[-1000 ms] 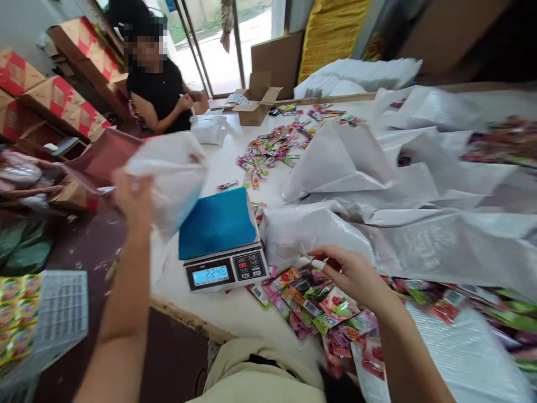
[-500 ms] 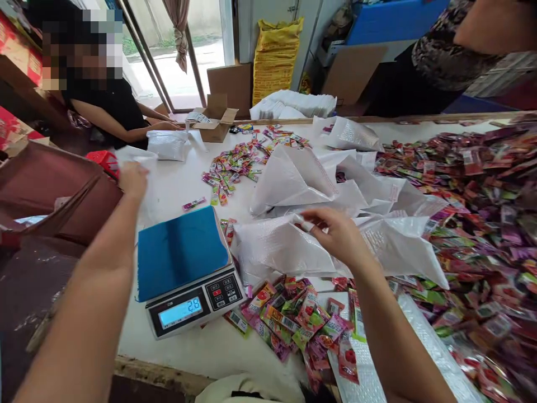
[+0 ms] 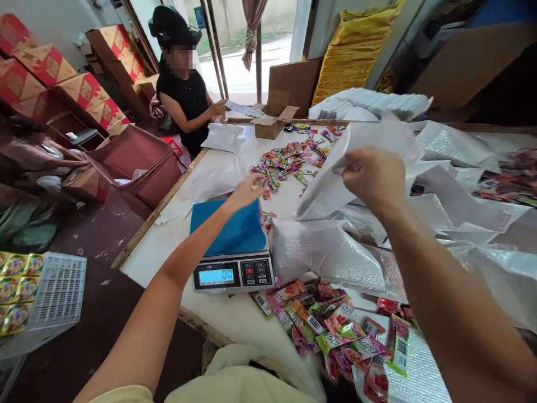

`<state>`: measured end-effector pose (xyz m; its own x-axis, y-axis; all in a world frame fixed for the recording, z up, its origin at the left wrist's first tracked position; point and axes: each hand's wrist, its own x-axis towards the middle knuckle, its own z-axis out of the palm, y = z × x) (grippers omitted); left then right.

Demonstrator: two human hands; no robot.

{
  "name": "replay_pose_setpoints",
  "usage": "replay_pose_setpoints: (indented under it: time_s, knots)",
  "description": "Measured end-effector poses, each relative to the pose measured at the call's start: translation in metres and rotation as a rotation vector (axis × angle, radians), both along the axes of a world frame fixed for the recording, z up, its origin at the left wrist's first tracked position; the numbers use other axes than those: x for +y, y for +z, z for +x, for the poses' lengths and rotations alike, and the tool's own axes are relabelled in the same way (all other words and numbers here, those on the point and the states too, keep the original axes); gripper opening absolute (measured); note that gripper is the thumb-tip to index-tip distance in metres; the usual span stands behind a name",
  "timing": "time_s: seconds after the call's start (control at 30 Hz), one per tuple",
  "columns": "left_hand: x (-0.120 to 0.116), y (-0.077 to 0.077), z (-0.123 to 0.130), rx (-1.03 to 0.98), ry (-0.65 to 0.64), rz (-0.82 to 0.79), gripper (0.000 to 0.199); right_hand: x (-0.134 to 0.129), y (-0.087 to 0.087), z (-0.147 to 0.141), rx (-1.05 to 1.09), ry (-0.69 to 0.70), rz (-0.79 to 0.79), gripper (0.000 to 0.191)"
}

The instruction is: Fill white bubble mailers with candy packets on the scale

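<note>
My left hand [image 3: 247, 191] reaches past the back of the digital scale [image 3: 232, 271], fingers stretched out, slightly blurred, with nothing in them. The scale's blue platform [image 3: 226, 240] is bare and its display reads 0.0. Just beyond lies a white padded mailer [image 3: 220, 176]. My right hand [image 3: 373, 176] is closed on the edge of another white padded mailer [image 3: 325, 179], which it holds raised and tilted above the others. In front of it, a bulging mailer [image 3: 323, 249] rests beside the scale. Small candy packets [image 3: 289, 159] form a pile beyond my hands.
Larger snack packets [image 3: 331, 319] are heaped at the near edge. More white mailers [image 3: 453, 201] lie to the right. Across the table a person [image 3: 184, 101] holds a paper near an open carton [image 3: 272, 120]. A brown fabric bin [image 3: 134, 168] and white crate [image 3: 62, 285] stand left.
The view has swung left. My left hand has let go of a mailer beyond the scale and moved right. My right hand has raised a mailer. The display has dropped to 0.0.
</note>
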<state>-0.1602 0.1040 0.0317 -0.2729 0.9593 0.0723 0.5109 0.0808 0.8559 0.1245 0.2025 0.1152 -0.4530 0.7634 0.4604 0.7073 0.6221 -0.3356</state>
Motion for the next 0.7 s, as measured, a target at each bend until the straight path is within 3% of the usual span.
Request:
replay_pose_setpoints:
  time_s: [0.07,0.13,0.2,0.27,0.37,0.47,0.53,0.6,0.7]
  knots:
    - [-0.04,-0.003,0.037,-0.215,-0.167,0.019,0.057,-0.018,0.037,-0.017,0.179,0.093,0.081,0.018]
    - [-0.081,-0.007,0.066,-0.416,-0.181,0.012,0.078,-0.041,0.07,-0.031,0.298,0.166,0.098,0.022]
    - [-0.117,-0.008,0.081,-0.577,-0.038,0.046,0.092,-0.063,0.092,-0.046,0.39,0.209,0.076,0.019]
    - [-0.145,-0.005,0.083,-0.659,0.213,0.124,0.096,-0.077,0.098,-0.064,0.486,0.253,0.044,0.016]
    - [-0.17,0.003,0.069,-0.749,0.519,0.146,0.093,-0.087,0.088,-0.1,0.625,0.329,0.022,0.013]
    - [-0.183,0.01,0.038,-1.016,0.554,0.087,0.084,-0.099,0.07,-0.135,0.666,0.447,0.015,0.012]
    - [-0.189,0.011,0.009,-1.137,0.614,0.152,0.077,-0.114,0.059,-0.147,0.602,0.521,-0.034,0.012]
    - [-0.194,0.008,-0.022,-1.101,0.759,0.251,0.061,-0.129,0.047,-0.147,0.483,0.599,-0.112,0.016]
    - [-0.201,-0.004,-0.058,-0.88,0.905,0.289,0.038,-0.145,0.024,-0.13,0.272,0.728,-0.238,0.029]
